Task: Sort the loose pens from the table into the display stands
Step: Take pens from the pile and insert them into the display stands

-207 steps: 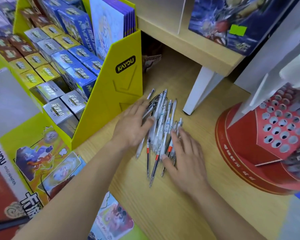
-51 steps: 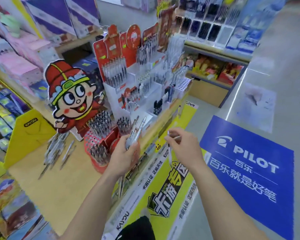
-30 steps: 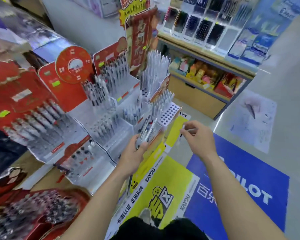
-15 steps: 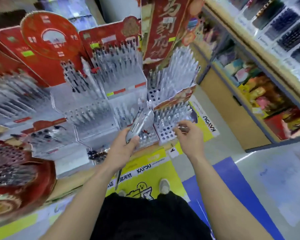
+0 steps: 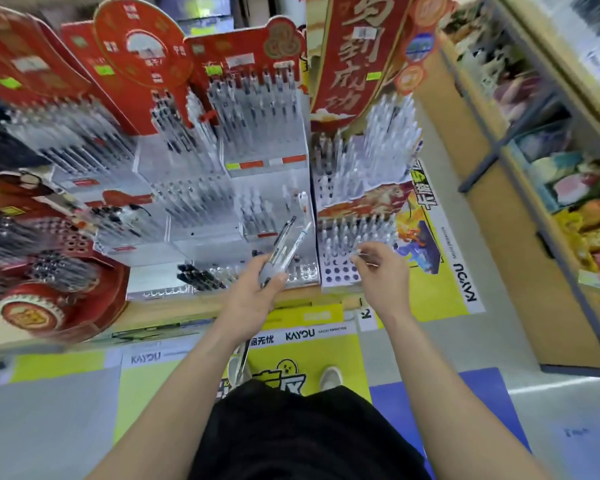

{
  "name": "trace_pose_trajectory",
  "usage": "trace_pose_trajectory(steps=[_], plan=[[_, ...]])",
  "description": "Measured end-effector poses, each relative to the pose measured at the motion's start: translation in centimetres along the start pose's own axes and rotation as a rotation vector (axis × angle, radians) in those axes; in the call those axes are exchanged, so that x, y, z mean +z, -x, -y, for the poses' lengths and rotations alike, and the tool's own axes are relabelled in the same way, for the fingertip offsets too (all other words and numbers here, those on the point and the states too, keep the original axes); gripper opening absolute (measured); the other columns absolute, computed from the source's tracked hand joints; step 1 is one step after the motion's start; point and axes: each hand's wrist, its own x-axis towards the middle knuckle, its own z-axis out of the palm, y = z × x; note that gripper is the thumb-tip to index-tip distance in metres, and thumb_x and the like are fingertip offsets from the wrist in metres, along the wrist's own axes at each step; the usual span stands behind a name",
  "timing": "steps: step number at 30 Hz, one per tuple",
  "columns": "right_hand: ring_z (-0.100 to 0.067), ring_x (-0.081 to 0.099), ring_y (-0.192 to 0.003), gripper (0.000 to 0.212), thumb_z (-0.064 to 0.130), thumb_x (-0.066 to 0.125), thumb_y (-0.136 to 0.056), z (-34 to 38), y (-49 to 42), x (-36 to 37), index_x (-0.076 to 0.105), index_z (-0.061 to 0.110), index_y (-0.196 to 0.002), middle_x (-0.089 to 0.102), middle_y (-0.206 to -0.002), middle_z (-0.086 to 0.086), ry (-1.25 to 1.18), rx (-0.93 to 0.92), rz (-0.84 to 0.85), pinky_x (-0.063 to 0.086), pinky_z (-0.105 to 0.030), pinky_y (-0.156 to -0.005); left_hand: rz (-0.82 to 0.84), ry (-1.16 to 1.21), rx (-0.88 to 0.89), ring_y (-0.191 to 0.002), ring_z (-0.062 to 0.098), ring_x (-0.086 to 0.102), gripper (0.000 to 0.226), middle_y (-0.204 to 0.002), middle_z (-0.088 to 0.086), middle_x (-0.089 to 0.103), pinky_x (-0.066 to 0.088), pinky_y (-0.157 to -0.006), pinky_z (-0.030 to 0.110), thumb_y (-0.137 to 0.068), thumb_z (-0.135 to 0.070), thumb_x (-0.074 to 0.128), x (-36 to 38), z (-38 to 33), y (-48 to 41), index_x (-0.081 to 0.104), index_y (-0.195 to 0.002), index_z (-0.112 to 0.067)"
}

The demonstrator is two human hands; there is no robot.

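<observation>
Clutched in left hand: bundle of pens, fanned up and away, over near edge of clear acrylic stand. Pinched at right hand fingertips: thin pale item, apparently a single pen, too blurred to confirm. Held just above white perforated stand, immediately right of the bundle. Noted in that stand: upright pens across the far rows, vacant holes along the near rows.

Judged step in hand: seating one pen in a vacant hole.

Recommended:
- Check pen type against the stand's stock before committing.
- Turn pen upright and line up over a near vacant hole.
- Lower straight, without brushing neighbours.
- Let go only once seated.
- Keep bundle firmly gripped and clear of the acrylic stand's stock.

Judged risk: toppled neighbours, or a slipped bundle.
</observation>
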Motion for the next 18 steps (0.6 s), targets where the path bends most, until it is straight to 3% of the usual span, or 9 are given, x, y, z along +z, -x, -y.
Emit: trace_pose_trajectory(steps=[5,8,14,18], plan=[[-0.012,0.064,-0.09,0.019,0.013,0.069,-0.095,-0.4,-0.4,0.1,0.071,0.007,-0.113,0.068,-0.096,0.001,0.098,-0.059,0.076,0.052,-0.027,-0.086,0.008,0.028,-0.002,-0.053,0.01,0.038,0.011,-0.069,-0.008,0.049,0.032,-0.046,0.025,-0.105,-0.025,0.054,0.8,-0.1,0.7,0.055,-0.114,-0.031],[-0.016,0.066,-0.091,0.022,0.016,0.069,-0.096,-0.2,-1.3,0.3,0.072,0.008,-0.116,0.072,-0.103,-0.004,0.174,-0.126,0.125,0.052,-0.027,-0.087,-0.003,0.027,-0.002,-0.054,0.011,0.036,0.012,-0.075,-0.002,0.048,0.032,-0.046,0.023,-0.105,-0.023,0.053,1.0,-0.6,1.2,0.053,-0.112,-0.032],[-0.024,0.063,-0.078,0.014,0.02,0.063,-0.1,0.3,-3.3,1.4,0.071,0.01,-0.098,0.069,-0.086,-0.006,0.369,-0.2,0.243,0.049,-0.035,-0.067,0.003,0.003,0.021,-0.057,0.011,0.037,0.008,-0.083,0.009,0.047,0.034,-0.049,0.023,-0.106,-0.024,0.052,1.0,-0.7,1.7,0.053,-0.11,-0.032],[-0.019,0.058,-0.068,0.019,0.021,0.061,-0.101,-0.1,-3.2,1.6,0.071,0.009,-0.112,0.072,-0.089,-0.009,0.386,-0.169,0.269,0.049,-0.034,-0.066,0.004,0.008,-0.003,-0.059,0.013,0.037,0.016,-0.086,0.011,0.047,0.035,-0.049,0.023,-0.105,-0.028,0.053,0.7,-0.1,1.6,0.052,-0.121,-0.029]])
